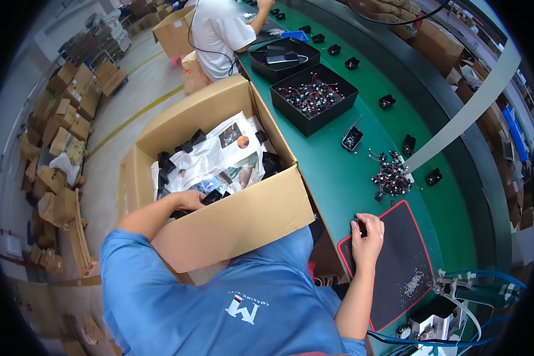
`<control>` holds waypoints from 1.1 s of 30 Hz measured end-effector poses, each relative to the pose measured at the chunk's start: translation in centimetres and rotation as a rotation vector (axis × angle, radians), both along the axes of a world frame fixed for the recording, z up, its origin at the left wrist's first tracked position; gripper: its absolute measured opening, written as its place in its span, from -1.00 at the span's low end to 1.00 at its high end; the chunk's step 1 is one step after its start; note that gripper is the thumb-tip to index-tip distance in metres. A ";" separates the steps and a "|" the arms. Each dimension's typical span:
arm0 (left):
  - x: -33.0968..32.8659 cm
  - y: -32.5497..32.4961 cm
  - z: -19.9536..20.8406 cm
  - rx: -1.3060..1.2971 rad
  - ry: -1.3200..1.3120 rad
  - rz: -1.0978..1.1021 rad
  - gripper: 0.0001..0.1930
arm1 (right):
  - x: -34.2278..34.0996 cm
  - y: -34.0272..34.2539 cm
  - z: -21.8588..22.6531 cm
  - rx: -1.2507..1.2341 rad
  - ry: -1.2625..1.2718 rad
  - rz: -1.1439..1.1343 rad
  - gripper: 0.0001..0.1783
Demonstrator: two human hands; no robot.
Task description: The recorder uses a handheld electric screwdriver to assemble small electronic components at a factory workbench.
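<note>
Cloth of a blue shirt (231, 296) fills the near edge, with a machine (436, 326) and blue tubes (498, 276) at the lower right. The right hand (368, 231) is nearly closed over the mat (403, 255), thumb and fingers pinching a small dark part (360, 227), mostly covered by the fingers. Small silvery pieces (414, 283) lie scattered on this red-edged mat. The left hand (187, 200) reaches inside the carton (237, 222), fingers partly curled beside a black piece (212, 197); I cannot tell whether it grips anything. Newspaper (213, 151) lies in the carton, with more black pieces around its edges.

Beyond the mat, a heap of wired parts (393, 177) sits on the green bench (314, 160), and a black housing (352, 139) lies farther along. Next comes a black tray (332, 117) full of wired parts, then a second tray (296, 68) with a phone (282, 58) on it. Black housings stand spaced out along the green strip, near a co-worker (216, 35) in white. Cartons (65, 118) are stacked across the floor.
</note>
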State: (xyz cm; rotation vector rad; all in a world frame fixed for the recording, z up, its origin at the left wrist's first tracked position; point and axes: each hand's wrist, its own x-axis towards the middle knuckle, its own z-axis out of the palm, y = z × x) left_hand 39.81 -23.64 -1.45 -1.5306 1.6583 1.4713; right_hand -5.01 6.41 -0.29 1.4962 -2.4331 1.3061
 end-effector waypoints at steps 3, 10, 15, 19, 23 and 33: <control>2.4 -0.7 -4.0 -0.107 0.024 -0.036 -0.64 | 0.2 -0.2 0.1 -0.015 -0.015 0.003 -0.75; 1.0 -1.5 -1.9 0.011 -0.037 -0.072 -0.47 | 0.2 0.0 0.0 -0.004 -0.019 -0.014 -0.75; 0.1 -2.8 -3.1 0.177 -0.139 0.216 -0.20 | 0.0 -0.3 0.0 -0.040 0.012 0.004 -0.70; -2.1 -1.0 -3.1 -0.106 -0.237 0.135 -0.28 | 0.2 0.0 -0.4 -0.046 -0.007 -0.004 -0.70; -1.7 -0.9 -2.9 -0.043 -0.145 0.157 -0.50 | 0.4 0.1 0.2 -0.041 -0.015 -0.003 -0.72; -3.4 0.1 -1.5 -0.257 -0.013 0.089 -0.72 | 0.4 0.0 0.2 -0.036 -0.001 0.002 -0.72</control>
